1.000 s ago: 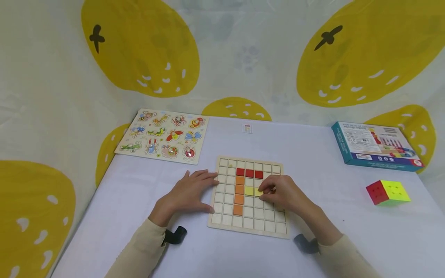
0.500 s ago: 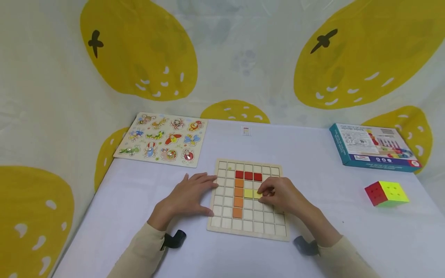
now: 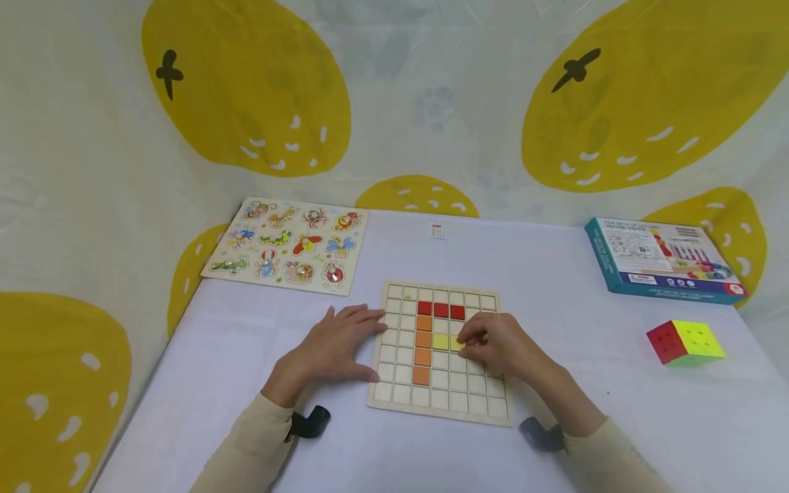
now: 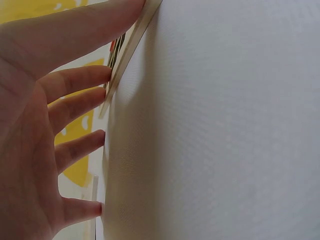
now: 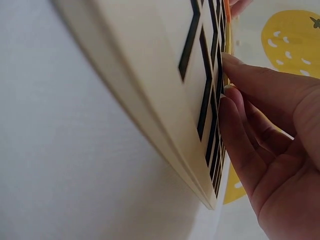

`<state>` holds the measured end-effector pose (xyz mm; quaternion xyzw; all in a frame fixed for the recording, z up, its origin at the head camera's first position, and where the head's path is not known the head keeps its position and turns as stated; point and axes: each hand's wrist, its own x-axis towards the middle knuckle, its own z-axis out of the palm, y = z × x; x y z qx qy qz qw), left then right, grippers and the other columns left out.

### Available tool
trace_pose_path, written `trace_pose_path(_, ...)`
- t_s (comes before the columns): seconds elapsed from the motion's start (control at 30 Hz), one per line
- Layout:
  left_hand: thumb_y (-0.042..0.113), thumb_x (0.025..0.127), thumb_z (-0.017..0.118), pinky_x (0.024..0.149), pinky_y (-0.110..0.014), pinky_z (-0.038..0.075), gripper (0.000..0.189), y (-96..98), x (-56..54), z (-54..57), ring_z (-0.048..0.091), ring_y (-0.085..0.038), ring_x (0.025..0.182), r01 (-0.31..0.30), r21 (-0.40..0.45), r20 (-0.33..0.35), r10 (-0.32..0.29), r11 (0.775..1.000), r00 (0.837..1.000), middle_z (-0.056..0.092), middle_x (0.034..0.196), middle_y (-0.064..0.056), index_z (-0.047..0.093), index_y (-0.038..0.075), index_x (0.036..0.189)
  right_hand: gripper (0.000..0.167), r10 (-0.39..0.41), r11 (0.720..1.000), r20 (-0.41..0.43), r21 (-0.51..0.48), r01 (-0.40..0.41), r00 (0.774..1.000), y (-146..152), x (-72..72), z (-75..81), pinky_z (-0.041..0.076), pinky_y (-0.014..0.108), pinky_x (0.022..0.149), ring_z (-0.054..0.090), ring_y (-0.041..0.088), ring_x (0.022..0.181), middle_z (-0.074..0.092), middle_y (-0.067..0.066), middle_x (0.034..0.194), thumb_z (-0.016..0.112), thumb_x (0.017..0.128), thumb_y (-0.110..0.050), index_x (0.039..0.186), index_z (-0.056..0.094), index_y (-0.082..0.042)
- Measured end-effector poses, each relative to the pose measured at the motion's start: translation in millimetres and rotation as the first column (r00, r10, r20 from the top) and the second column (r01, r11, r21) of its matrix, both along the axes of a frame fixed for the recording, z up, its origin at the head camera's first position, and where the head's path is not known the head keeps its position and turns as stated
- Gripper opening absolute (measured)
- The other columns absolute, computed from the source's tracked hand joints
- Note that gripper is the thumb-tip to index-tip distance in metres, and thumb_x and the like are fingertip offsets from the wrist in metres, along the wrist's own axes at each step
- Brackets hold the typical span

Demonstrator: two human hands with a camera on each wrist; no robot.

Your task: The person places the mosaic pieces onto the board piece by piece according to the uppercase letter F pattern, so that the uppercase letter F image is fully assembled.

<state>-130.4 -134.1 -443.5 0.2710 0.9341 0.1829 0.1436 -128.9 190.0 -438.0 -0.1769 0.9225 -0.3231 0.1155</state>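
A wooden grid board point(image 3: 440, 416) lies on the table in the head view. Three red tiles point(image 3: 441, 311) form a row in it, and several orange tiles point(image 3: 422, 339) run down one column. To their right sits a yellow tile point(image 3: 440, 342). Thumb and fingertips of my right hand point(image 3: 502, 344) pinch a second yellow tile point(image 3: 455, 343) in the neighbouring square and partly cover it. My left hand point(image 3: 333, 348) rests spread at the board's left side; in the left wrist view its thumb point(image 4: 85, 30) touches the board edge.
An insect picture puzzle point(image 3: 290, 246) lies back left. A small printed card point(image 3: 437, 231) is behind the board. On the right are a teal-edged box point(image 3: 666, 260) and a puzzle cube point(image 3: 685, 342). A patterned cloth point(image 3: 431, 103) hangs behind.
The head view has shifted slightly. Both hands keep their places on the board, the right one still at the same yellow tile.
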Motion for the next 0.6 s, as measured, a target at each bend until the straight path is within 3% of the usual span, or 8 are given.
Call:
trace_pose_path(0.37, 0.054, 0.072, 0.087, 0.12, -0.076, 0.023, 0.082, 0.4, 0.9, 2.3, 0.034, -0.028, 0.155, -0.002, 0.006, 0.0, 0.002, 1.0, 1.0, 0.044, 0.162, 0.006, 0.058, 0.024, 0.143, 0.016, -0.014, 1.0, 0.018, 0.014, 0.013, 1.0, -0.4, 0.6, 0.9, 0.054, 0.016, 0.068, 0.058, 0.007, 0.076, 0.073, -0.002, 0.09, 0.087, 0.078, -0.01, 0.091, 0.078, -0.013)
trace_pose_path(0.6, 0.053, 0.072, 0.087, 0.12, -0.075, 0.022, 0.081, 0.3, 1.9, 3.1, 0.034, -0.028, 0.155, -0.005, 0.011, 0.006, 0.005, 1.0, 1.0, 0.045, 0.162, 0.006, 0.059, 0.024, 0.143, 0.023, -0.017, 1.0, 0.058, 0.016, 0.016, 0.998, 3.0, 4.9, 5.4, 0.057, 0.02, 0.074, 0.06, 0.01, 0.081, 0.072, -0.002, 0.093, 0.088, 0.078, -0.015, 0.099, 0.077, -0.013)
